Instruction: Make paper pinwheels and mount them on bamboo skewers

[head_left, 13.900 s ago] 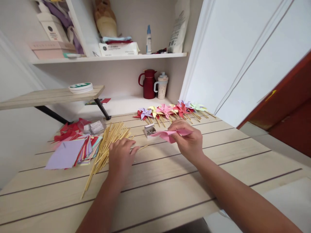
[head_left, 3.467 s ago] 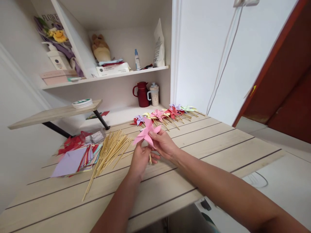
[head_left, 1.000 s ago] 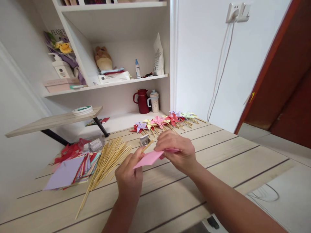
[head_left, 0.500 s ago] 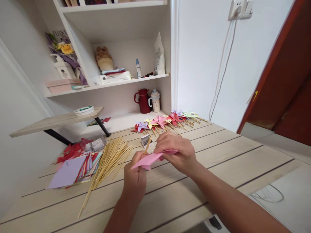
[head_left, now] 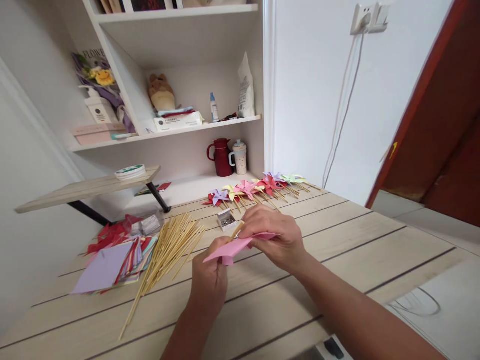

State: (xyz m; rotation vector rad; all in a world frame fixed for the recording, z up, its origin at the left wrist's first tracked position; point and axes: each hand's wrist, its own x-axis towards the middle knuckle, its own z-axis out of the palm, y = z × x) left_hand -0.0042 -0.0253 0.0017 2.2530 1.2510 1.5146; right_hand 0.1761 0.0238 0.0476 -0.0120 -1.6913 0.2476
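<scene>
The wall [head_left: 300, 100], upper right, looks bright; a faint shadow dims the table [head_left: 268, 310], lower middle. The pink paper [head_left: 233, 250] looks clear; edges look stretched.

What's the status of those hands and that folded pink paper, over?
Left hand: gripping thin, tan wooden stick. Right hand: pinching folded pink paper. Small, open white cardboard box just beyond, not blocking either hand.

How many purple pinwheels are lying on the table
2: one purple pinwheel just left of a yellow one, a second purple pinwheel behind a red one, left of the pale green one. They overlap, so more may be hidden.
</scene>
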